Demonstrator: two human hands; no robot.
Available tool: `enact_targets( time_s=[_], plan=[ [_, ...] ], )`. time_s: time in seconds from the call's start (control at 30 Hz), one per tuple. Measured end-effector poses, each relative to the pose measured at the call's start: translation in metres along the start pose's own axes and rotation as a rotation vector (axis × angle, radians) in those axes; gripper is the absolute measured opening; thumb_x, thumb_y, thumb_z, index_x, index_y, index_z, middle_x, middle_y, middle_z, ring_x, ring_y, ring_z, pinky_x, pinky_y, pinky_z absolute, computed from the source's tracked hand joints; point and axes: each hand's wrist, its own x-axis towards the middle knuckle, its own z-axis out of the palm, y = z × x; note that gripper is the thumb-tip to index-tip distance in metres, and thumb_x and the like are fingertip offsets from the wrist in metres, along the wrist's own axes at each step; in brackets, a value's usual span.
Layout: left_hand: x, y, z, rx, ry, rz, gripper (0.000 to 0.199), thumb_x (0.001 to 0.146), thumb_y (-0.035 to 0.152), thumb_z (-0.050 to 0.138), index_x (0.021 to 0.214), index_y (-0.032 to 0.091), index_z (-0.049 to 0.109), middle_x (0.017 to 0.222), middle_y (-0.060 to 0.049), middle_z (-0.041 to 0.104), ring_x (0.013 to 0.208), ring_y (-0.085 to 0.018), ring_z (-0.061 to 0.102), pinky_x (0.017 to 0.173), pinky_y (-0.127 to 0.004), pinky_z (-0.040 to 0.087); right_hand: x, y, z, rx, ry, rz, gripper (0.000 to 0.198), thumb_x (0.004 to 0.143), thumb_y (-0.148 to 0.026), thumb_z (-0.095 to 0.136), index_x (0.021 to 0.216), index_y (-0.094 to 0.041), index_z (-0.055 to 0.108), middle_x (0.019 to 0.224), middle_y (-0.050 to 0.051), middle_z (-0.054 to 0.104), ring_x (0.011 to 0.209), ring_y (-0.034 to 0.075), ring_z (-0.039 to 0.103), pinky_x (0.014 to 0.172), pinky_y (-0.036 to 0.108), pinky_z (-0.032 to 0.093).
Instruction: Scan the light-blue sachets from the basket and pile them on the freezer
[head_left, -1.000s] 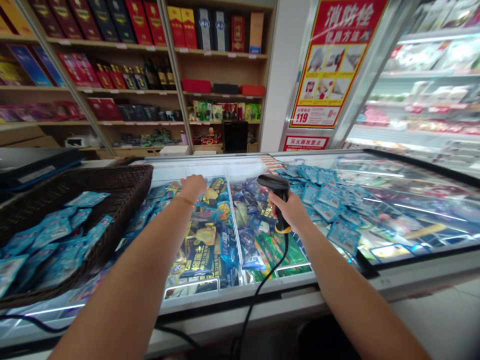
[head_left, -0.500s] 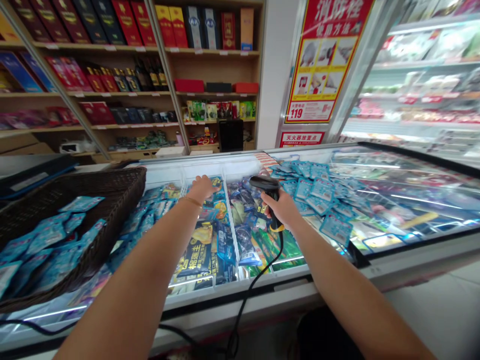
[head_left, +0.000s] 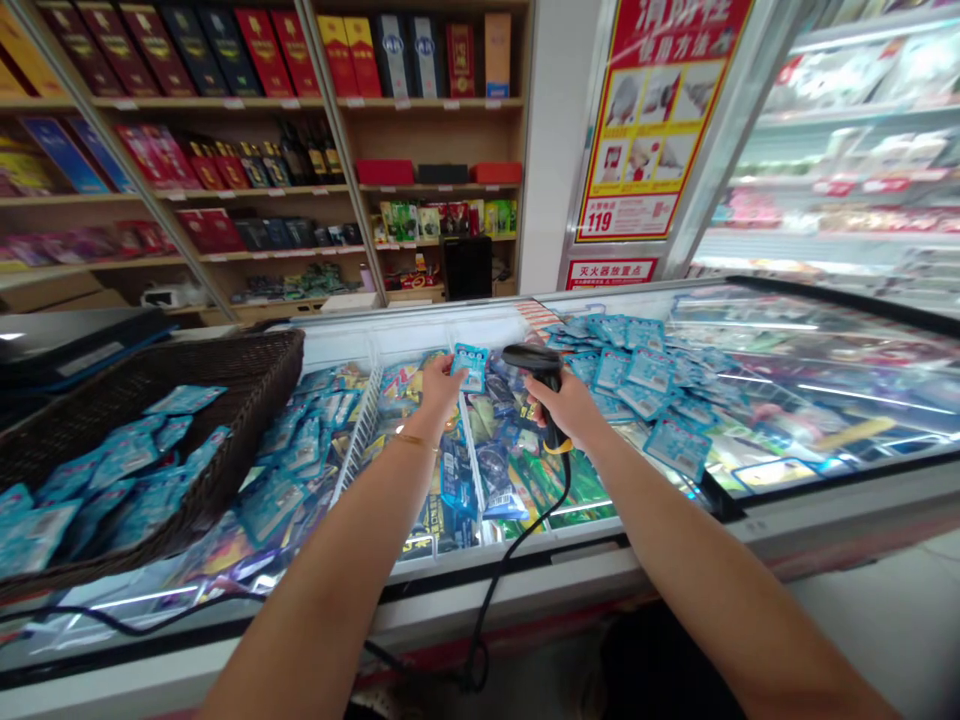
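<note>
Between the fingers of my left hand point(head_left: 441, 384) is a small blue packet point(head_left: 470, 368), held up over the open chest freezer. My right hand point(head_left: 562, 408) is wrapped round the grip of a black barcode scanner point(head_left: 534, 358), whose head points left toward the packet, a short gap apart. A black cable point(head_left: 517, 545) hangs from the scanner's handle. To the right, a heap of similar blue packets point(head_left: 649, 370) lies on the freezer's glass. More blue packets point(head_left: 307, 440) are on the left side of the freezer, next to a white wire divider point(head_left: 360, 425).
A dark brown woven basket point(head_left: 259, 420) with blue packets in it stands at the left on the freezer point(head_left: 555, 578). Colourful bagged goods point(head_left: 495, 470) fill the compartments below my hands. Shelves of boxes point(head_left: 427, 105) and a red notice point(head_left: 652, 120) are behind.
My left hand has come up and to the right from the freezer's compartments, and the blue packet now shows in its fingers. The scanner has stayed nearly in place. The view has shifted slightly.
</note>
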Motion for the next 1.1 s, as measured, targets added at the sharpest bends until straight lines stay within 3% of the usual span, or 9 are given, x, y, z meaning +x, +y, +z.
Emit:
enact_targets(
  time_s=[0.17,0.43,0.57,1.1],
  plan=[
    [-0.0013,-0.0001,-0.0006,-0.151,0.121,-0.01,0.027,0.074,0.026,0.074,0.095,0.018,0.059,0.088,-0.004,0.071,0.086,-0.018,0.068,0.081,-0.033,0.056,-0.0034,-0.002,0.0015,-0.032,-0.018,-0.02,0.029,0.079,-0.039,0.075,0.09,-0.017,0.06,0.064,-0.001,0.063,0.042,0.011,0.057,0.037,0.023,0.047],
    [-0.0055,0.0071,0.0057,-0.193,0.007,-0.02,0.01,0.088,0.02,0.059,0.097,0.017,0.056,0.098,-0.007,0.072,0.093,-0.02,0.071,0.088,-0.04,0.058,-0.0099,0.0013,0.0008,-0.198,-0.098,-0.095,0.026,0.083,-0.042,0.071,0.084,-0.019,0.06,0.058,0.002,0.066,0.043,0.015,0.059,0.041,0.024,0.047],
    [-0.0024,0.006,0.004,-0.18,0.004,-0.01,0.007,0.089,0.02,0.055,0.096,0.018,0.057,0.104,-0.007,0.072,0.099,-0.022,0.07,0.09,-0.04,0.058,-0.0079,0.0058,-0.0004,-0.256,-0.087,-0.084,0.026,0.085,-0.042,0.068,0.08,-0.019,0.058,0.054,0.002,0.064,0.04,0.015,0.057,0.041,0.025,0.046],
    [0.0,0.0046,0.0034,-0.186,-0.047,0.007,0.014,0.085,0.024,0.059,0.099,0.019,0.061,0.096,-0.005,0.074,0.098,-0.023,0.071,0.092,-0.041,0.057,-0.0091,0.0011,-0.0018,-0.302,-0.115,-0.057,0.026,0.086,-0.041,0.065,0.076,-0.02,0.054,0.048,0.001,0.06,0.039,0.015,0.056,0.044,0.026,0.046]
  ],
)
